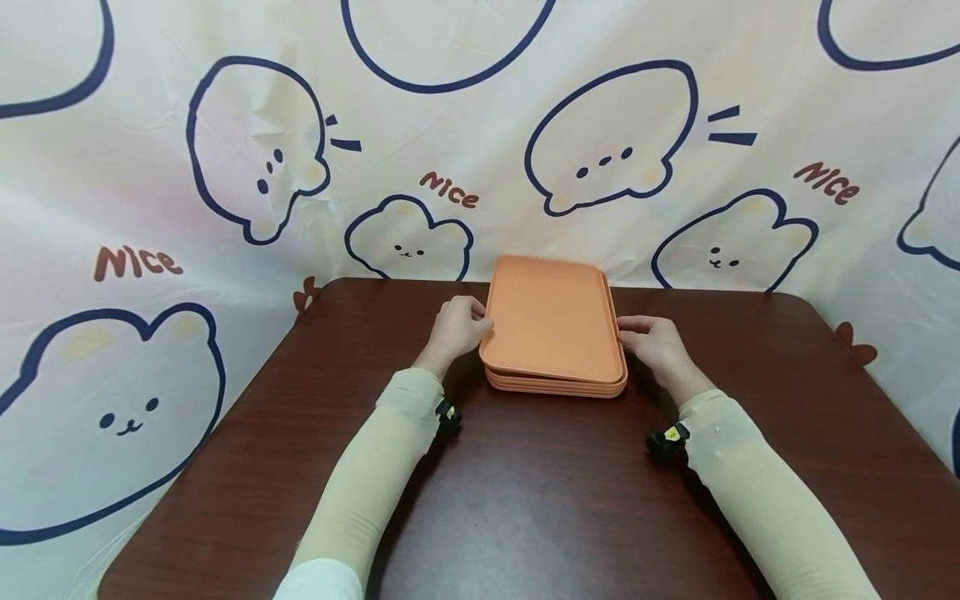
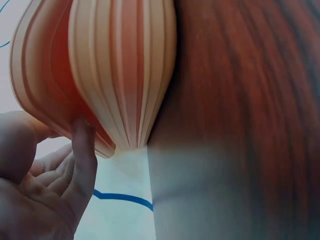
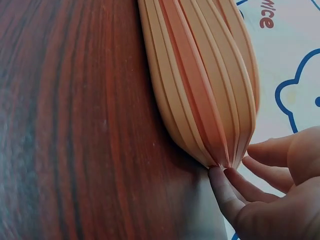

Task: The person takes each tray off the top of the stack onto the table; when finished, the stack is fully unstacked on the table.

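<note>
An orange rectangular tray [image 1: 551, 321] lies tilted on a stack of matching trays [image 1: 555, 386] near the table's far edge. My left hand [image 1: 457, 329] pinches the top tray's left edge between thumb and fingers. On that side a gap separates it from the trays below, plain in the left wrist view. At the stack's right side is my right hand [image 1: 660, 346]. In the right wrist view its thumb and fingertips [image 3: 218, 176] pinch the rims of the lower trays [image 3: 200, 90].
The stack stands on a dark brown wood-grain table [image 1: 525, 492]. A pale cloth [image 1: 495, 125] printed with cartoon bears hangs close behind the table and along its sides. Each wrist carries a small black camera [image 1: 666, 442].
</note>
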The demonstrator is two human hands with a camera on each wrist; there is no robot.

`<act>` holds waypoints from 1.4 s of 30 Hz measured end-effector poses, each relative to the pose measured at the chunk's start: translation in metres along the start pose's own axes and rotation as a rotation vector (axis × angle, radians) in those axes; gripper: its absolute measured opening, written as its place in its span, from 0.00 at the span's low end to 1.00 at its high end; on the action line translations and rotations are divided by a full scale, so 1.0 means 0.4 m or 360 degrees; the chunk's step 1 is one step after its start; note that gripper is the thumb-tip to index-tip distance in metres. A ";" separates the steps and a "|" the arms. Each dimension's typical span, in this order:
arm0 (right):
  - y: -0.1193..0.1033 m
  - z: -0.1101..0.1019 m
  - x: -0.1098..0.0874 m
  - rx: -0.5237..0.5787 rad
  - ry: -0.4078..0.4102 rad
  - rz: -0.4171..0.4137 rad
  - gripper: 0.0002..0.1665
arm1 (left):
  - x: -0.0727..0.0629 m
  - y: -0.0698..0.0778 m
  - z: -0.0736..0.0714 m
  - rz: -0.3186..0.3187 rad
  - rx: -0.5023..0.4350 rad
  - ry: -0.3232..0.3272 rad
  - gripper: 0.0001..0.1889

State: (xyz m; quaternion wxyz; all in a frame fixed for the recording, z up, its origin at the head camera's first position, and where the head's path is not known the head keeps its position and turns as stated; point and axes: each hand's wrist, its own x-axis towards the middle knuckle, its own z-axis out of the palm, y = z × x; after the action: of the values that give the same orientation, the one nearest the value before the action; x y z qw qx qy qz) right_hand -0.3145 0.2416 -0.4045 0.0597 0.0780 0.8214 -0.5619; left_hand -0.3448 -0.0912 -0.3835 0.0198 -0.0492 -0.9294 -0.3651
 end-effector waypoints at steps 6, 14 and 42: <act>-0.002 0.000 0.005 -0.0024 0.0001 0.0043 0.30 | -0.005 -0.020 -0.031 -0.0127 -0.0249 -0.0100 0.17; -0.003 -0.002 0.003 -0.0029 -0.0006 0.0040 0.30 | -0.018 -0.061 -0.076 -0.0226 -0.0683 -0.0265 0.25; -0.003 -0.008 0.001 -0.0048 -0.0014 0.0057 0.29 | -0.068 -0.250 -0.220 -0.0419 -0.0837 -0.0054 0.25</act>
State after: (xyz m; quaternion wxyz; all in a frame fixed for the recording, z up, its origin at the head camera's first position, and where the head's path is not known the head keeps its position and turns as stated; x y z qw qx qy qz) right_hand -0.3152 0.2442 -0.4024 0.0746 0.0894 0.8279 -0.5486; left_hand -0.3283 -0.2260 -0.3886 -0.0568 0.0623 -0.8015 -0.5920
